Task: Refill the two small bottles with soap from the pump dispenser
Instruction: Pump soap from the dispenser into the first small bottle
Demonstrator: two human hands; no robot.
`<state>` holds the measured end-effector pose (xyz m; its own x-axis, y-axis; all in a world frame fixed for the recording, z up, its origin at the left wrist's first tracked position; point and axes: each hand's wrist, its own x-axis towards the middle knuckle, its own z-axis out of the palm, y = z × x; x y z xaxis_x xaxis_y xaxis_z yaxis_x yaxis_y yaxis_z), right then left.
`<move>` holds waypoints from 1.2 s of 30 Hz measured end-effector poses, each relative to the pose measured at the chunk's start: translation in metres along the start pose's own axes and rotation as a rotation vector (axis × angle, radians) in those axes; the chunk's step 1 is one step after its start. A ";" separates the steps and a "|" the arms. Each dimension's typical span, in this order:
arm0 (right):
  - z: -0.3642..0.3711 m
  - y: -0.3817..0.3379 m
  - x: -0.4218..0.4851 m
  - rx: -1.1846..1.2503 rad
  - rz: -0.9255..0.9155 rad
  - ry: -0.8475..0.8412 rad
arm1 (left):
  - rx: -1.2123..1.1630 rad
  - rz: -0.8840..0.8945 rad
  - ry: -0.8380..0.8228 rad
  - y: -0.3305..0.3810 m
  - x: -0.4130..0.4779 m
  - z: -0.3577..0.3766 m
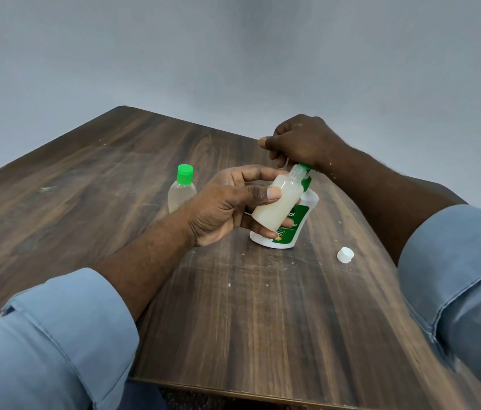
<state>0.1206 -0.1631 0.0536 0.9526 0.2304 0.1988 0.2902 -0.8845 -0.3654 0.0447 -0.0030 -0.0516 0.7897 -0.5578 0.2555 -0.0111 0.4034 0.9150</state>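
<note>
Refill 1 of 2 looks nearly done: your left hand (224, 204) grips the uncapped bottle (276, 204), tilted, mouth at the spout of the pump dispenser (298, 223), your right hand (300, 140) curled over its head, so next fetch the white cap (345, 255) near your right forearm

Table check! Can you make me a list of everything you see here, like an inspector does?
Surface: wooden table, scuffed, with pale specks.
Job's things: uncapped small bottle, tilted, nearly full of milky soap, its neck up at the nozzle of the pump dispenser standing behind it; green-capped bottle upright on the table to the left.
Clutter: white cap lying loose, right of the dispenser.
Grippers: left hand grips the uncapped bottle; right hand is curled over the dispenser's pump head.
Cables: nothing seen.
Surroundings: plain grey wall; blue sleeves pushed up the forearms.
</note>
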 end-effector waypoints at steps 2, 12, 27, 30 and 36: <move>0.003 0.001 0.000 0.017 0.011 -0.001 | 0.002 -0.006 0.000 0.000 -0.001 0.001; -0.003 0.000 0.000 -0.021 -0.010 -0.018 | -0.003 -0.010 0.015 0.000 -0.001 0.002; 0.003 0.002 -0.001 0.052 0.030 -0.013 | 0.000 -0.007 0.006 0.001 -0.001 0.002; -0.002 0.001 -0.001 0.032 0.014 -0.017 | -0.001 -0.008 0.007 0.000 0.000 0.002; -0.001 0.000 0.001 0.034 0.010 0.005 | -0.005 0.001 0.013 0.001 -0.001 0.002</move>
<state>0.1211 -0.1631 0.0542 0.9551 0.2194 0.1990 0.2833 -0.8726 -0.3979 0.0426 -0.0034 -0.0507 0.7979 -0.5477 0.2518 -0.0087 0.4073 0.9133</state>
